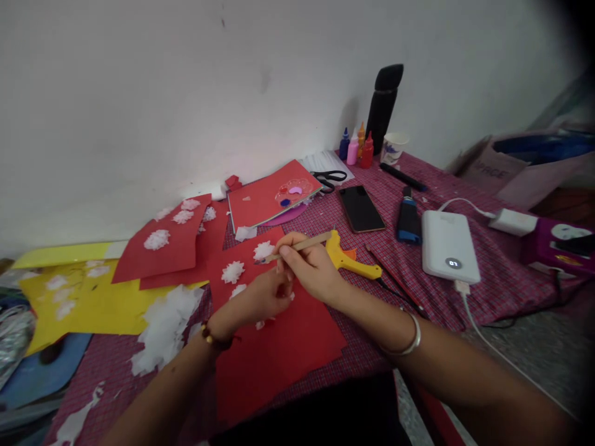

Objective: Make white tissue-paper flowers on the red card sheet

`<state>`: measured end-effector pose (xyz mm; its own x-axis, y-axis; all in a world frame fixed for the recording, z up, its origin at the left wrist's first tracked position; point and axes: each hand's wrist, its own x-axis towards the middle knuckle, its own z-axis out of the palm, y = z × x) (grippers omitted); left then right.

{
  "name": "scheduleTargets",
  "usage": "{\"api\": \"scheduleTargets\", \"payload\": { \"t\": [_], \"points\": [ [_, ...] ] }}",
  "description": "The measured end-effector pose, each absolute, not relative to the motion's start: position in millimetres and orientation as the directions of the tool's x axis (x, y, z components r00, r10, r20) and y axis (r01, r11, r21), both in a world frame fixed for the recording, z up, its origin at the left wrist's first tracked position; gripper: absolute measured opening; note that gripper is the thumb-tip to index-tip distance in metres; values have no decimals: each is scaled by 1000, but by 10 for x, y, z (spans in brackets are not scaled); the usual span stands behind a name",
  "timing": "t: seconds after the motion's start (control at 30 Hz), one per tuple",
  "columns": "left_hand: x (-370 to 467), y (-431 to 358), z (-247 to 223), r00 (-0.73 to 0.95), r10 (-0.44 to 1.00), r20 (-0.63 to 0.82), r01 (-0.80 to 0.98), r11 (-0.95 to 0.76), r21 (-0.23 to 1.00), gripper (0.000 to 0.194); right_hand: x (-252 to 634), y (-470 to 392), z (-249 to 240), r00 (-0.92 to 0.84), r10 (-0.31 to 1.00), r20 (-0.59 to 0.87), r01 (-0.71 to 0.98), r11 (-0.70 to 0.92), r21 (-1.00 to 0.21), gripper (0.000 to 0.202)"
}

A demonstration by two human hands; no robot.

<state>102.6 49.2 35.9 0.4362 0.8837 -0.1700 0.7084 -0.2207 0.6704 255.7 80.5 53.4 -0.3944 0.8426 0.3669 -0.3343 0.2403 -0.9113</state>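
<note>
My right hand [309, 266] pinches a thin wooden stick or brush [307, 242], whose dark tip points left beside a white paper flower [263, 250]. Just below it, my left hand [264, 292] is curled over the red sheet [279, 353]; what its fingers hold, if anything, is hidden. More white flowers, such as one at the left [233, 272], lie on this sheet. Right of my right hand rests a yellow glue gun [356, 263]. Behind, a clear palette [294, 192] with red, pink and blue paint sits on a red card [260, 201].
Crumpled white paper [167, 325] and red sheets with flowers [160, 248] are at the left. Toward the right are a phone [361, 209], a power bank [450, 246] with a cable, and a blue-black cutter [409, 220]. Paint bottles [367, 152], scissors [331, 179] and a paper cup [393, 148] stand or lie behind.
</note>
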Motion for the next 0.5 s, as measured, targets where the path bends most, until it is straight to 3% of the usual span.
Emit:
{"api": "scheduleTargets", "payload": {
  "t": [0.1,0.2,0.3,0.5],
  "points": [
    [902,315,481,238,958,-159,539,6,842,7,2570,803,549,-367,854,369,-368,231,-901,17],
    [771,115,562,11,992,-127,378,114,919,30,2577,768,557,-386,849,360,-390,203,-898,19],
    [692,-2,564,-131,989,-68,289,104,952,47,2559,702,530,-457,808,371,-383,198,-902,18],
    [667,-8,410,-204,979,11,153,21,988,50,2481,599,377,-575,723,383,-267,276,-923,17]
  ]
}}
